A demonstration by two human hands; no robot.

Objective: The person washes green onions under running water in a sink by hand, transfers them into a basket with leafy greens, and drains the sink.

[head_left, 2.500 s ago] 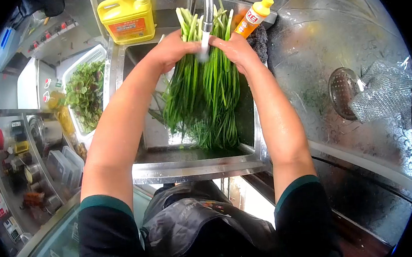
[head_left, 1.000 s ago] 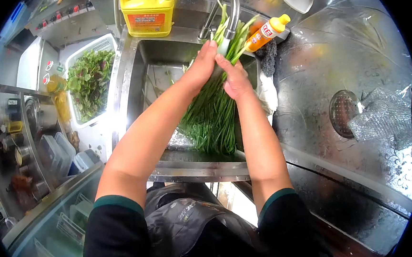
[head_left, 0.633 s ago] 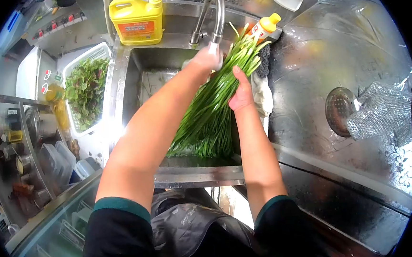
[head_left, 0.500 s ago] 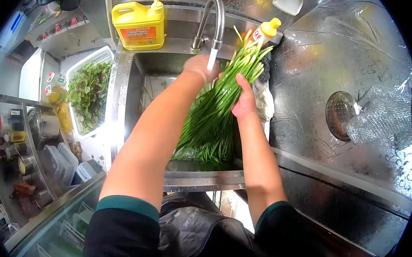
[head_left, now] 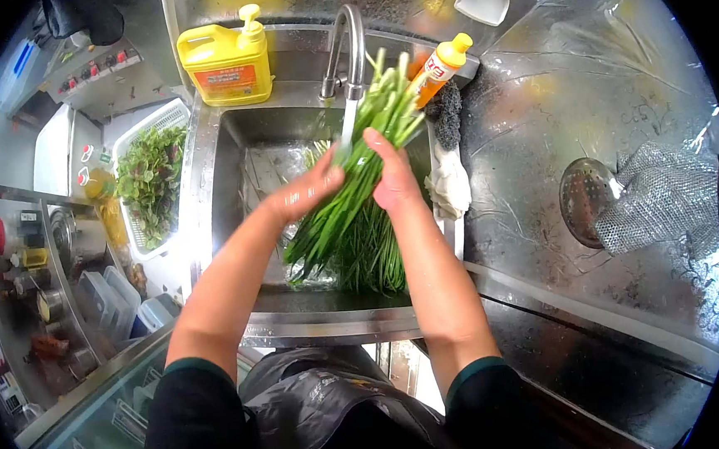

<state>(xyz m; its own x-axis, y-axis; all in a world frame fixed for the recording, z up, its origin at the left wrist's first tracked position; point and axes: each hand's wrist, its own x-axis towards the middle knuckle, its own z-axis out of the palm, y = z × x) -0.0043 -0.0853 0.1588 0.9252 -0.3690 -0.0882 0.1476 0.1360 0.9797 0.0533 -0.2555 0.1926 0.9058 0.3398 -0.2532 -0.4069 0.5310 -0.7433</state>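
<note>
A long bunch of garlic chives slants across the sink, pale stem ends up near the faucet and green leaves hanging down into the basin. My right hand is wrapped round the bunch from the right, thumb pointing up along the stems. From the left, my left hand closes on the same bunch, its fingers partly hidden by the leaves. Running water falls from the spout beside the stems and onto the bunch near my left hand.
Behind the sink stand a yellow pump jug and an orange bottle. A dark scouring pad and white cloth lie along the right rim. Leafy greens fill a white basket at left. A perforated ladle rests on the right counter.
My left hand has come down and left from under the water stream to the side of the chives. The bunch and my right hand have shifted left and slightly lower.
</note>
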